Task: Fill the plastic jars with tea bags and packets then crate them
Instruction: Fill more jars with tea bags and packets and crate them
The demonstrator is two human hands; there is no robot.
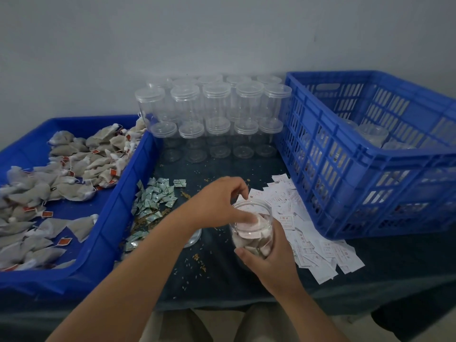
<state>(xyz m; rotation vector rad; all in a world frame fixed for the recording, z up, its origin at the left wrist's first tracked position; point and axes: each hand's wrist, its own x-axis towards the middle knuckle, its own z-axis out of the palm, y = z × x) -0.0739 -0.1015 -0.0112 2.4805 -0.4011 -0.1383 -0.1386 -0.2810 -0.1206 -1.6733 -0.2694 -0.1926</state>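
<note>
On the dark table (222, 290), head view: the right hand (274, 260) grips an open clear jar (256, 240) from the near side, fingers wrapped round its lower wall, jar tilted a bit toward the camera. The jar is near the front middle of the table, just beside the pile of white packets (311, 240), and is part filled with tea bags and white packets.

The left hand (217, 201) is over the jar mouth with fingers curled and the thumb tip down inside on a white packet. That spot is blurred, so I cannot tell if it is pinching or only pressing.

A clear round lid (195, 236) lies flat on the table, half hidden behind the left forearm.

The blue tray (138, 193) on the left holds loose tea bags (74, 164) with red tags. Small green packets (155, 198) are heaped just beside the tray's right wall. Empty lidded jars (217, 112) are stacked two layers high at the back, against the wall. The blue crate (345, 193) on the right touches the white packet pile, with a few lidded jars (372, 134) inside. Loose grains (197, 262) are scattered on the table.
</note>
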